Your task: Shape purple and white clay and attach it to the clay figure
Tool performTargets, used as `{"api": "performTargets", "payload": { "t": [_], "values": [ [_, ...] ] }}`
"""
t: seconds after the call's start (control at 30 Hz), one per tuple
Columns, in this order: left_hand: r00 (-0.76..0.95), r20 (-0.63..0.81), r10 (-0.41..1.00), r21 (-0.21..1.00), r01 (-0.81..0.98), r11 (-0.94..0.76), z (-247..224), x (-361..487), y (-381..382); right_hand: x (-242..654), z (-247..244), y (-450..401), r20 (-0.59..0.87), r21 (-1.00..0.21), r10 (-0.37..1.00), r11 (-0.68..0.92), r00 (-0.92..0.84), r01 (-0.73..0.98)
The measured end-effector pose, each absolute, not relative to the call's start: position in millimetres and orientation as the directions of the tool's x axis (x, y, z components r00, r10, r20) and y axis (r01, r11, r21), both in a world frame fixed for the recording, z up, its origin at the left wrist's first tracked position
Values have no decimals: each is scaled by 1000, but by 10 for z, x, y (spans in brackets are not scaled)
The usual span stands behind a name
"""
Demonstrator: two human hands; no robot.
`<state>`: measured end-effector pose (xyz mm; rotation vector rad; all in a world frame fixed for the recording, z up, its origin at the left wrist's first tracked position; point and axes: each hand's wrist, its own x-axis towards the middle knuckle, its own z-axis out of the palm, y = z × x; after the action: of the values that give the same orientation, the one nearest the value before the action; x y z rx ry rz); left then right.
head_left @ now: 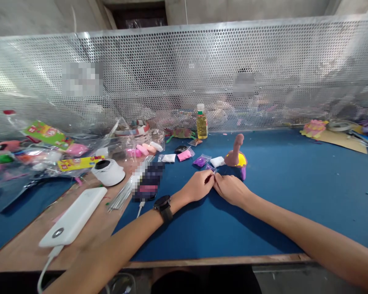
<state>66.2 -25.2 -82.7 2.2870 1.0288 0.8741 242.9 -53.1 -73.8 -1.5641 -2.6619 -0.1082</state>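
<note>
My left hand (200, 184) and my right hand (231, 188) meet over the blue table, fingertips pinched together. A tiny whitish bit shows between them, too small to name. Right behind the fingers lie a purple clay packet (201, 160) and a white clay packet (217, 161). Just beyond my right hand stands a clay figure (235, 157) with a long brownish neck, a yellow patch and purple legs. A pink packet (185, 154), another white packet (168, 158) and a black packet (180, 148) lie farther left.
A bottle of yellow liquid (201, 124) stands near the perforated metal screen (171, 65). Left of my arm are a phone (149, 183), thin wires (125, 192), a white power bank (75, 216) and a white roll (108, 173). Cardboard (340, 141) lies far right.
</note>
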Motion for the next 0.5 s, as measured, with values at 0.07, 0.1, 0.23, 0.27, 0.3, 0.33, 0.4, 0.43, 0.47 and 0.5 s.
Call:
{"api": "performTargets", "payload": {
  "t": [0.07, 0.1, 0.23, 0.27, 0.3, 0.33, 0.4, 0.43, 0.47, 0.5],
  "values": [
    [542, 343, 767, 622, 481, -618, -835, 629, -228, 2437, -744, -515, 83, 40, 861, 500, -501, 865],
    [555, 340, 759, 610, 485, -627, -840, 613, -220, 2439, -749, -508, 87, 39, 856, 508, -510, 860],
    [578, 342, 741, 594, 477, -647, -856, 574, -215, 2422, -761, -507, 114, 27, 852, 511, -511, 859],
    [577, 346, 740, 603, 468, -646, -858, 571, -217, 2413, -761, -512, 116, 29, 857, 503, -502, 864],
    [574, 348, 741, 614, 457, -643, -859, 569, -218, 2404, -761, -516, 116, 32, 863, 491, -492, 870],
    [568, 349, 745, 626, 450, -637, -859, 567, -219, 2396, -760, -519, 115, 33, 871, 478, -478, 878],
    [553, 347, 757, 644, 446, -621, -859, 558, -215, 2390, -761, -518, 121, 32, 890, 438, -439, 898],
    [545, 342, 765, 649, 452, -612, -858, 548, -213, 2392, -764, -513, 130, 29, 901, 413, -413, 910],
    [538, 336, 774, 650, 462, -603, -857, 536, -211, 2396, -768, -507, 143, 26, 910, 389, -389, 921],
    [532, 328, 781, 649, 474, -596, -855, 520, -211, 2402, -774, -501, 157, 25, 915, 372, -371, 928]
  ]
}}
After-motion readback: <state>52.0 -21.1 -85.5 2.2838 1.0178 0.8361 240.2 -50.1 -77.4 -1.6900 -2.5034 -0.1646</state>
